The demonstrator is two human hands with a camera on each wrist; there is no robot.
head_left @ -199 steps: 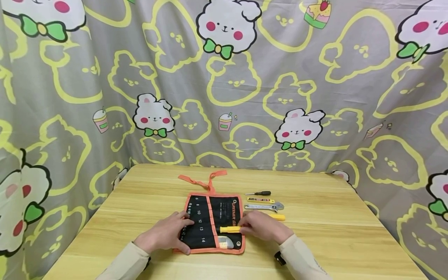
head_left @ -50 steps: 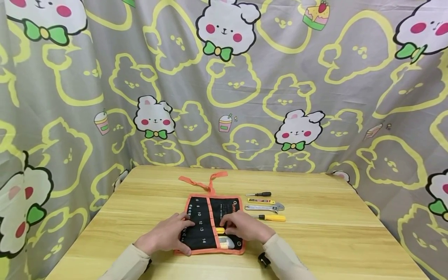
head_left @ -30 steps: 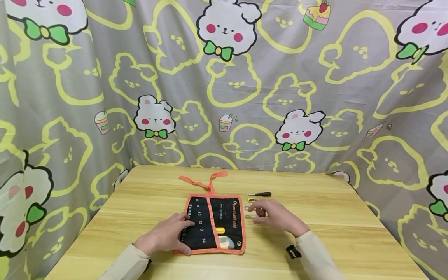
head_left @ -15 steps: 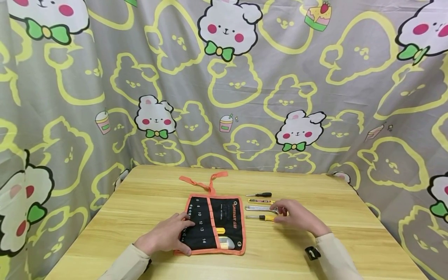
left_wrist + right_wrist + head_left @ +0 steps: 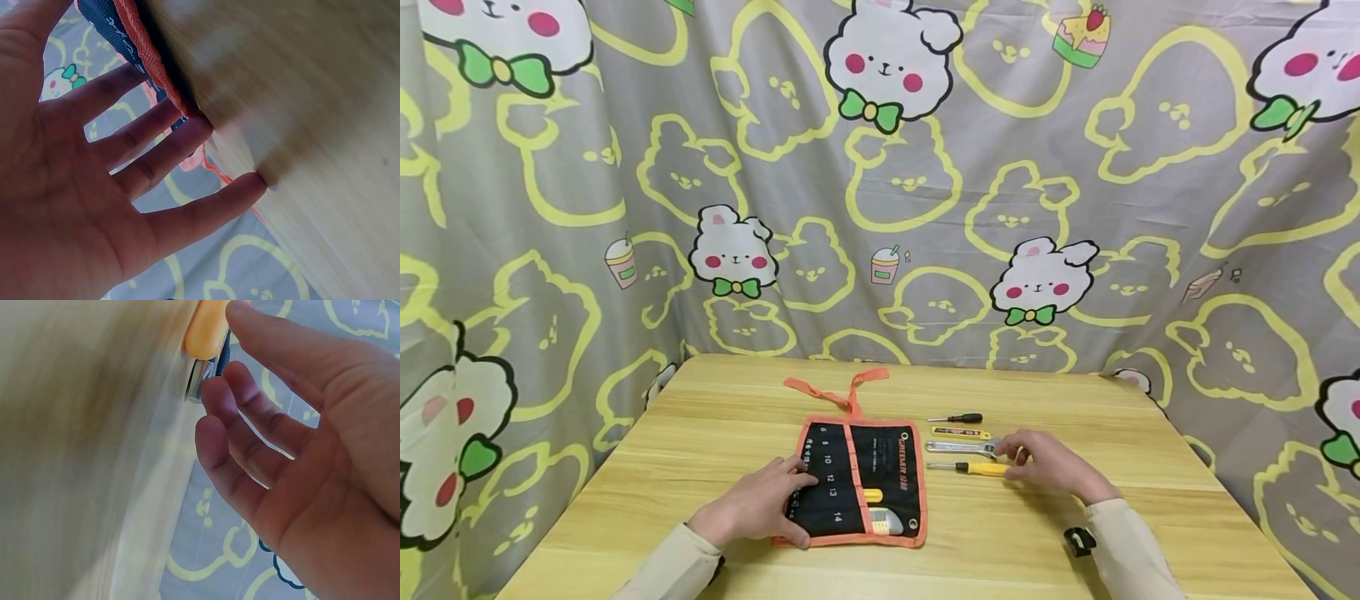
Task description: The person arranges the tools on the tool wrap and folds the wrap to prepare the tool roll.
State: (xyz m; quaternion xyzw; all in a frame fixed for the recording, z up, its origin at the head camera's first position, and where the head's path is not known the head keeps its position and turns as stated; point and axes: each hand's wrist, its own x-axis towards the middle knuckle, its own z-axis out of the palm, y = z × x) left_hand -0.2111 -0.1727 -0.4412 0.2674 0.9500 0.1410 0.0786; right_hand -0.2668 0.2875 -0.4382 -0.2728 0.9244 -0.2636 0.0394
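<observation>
A black tool roll (image 5: 891, 467) with orange trim lies unrolled on the wooden table (image 5: 715, 433). A yellow handle (image 5: 872, 495) and a grey-yellow tool (image 5: 886, 522) stick out of its right pockets. My left hand (image 5: 756, 502) lies flat on the roll's left pockets; in the left wrist view its straight fingers (image 5: 156, 156) press the orange edge (image 5: 156, 69). My right hand (image 5: 1045, 462) rests at the right end of a yellow-handled screwdriver (image 5: 973, 468). In the right wrist view its relaxed fingers (image 5: 250, 425) touch the yellow handle (image 5: 209, 328), not wrapped round it.
Right of the roll lie an adjustable wrench (image 5: 958, 447), a flat yellow tool (image 5: 958, 432) and a small black screwdriver (image 5: 958, 417). The roll's orange ties (image 5: 838, 387) trail toward the back. A cartoon-print curtain (image 5: 880, 208) hangs behind and beside the table.
My right hand left the roll, where the yellow handle now sits in a pocket, and moved right to the loose tools, settling at the yellow screwdriver's handle. The left hand stayed put.
</observation>
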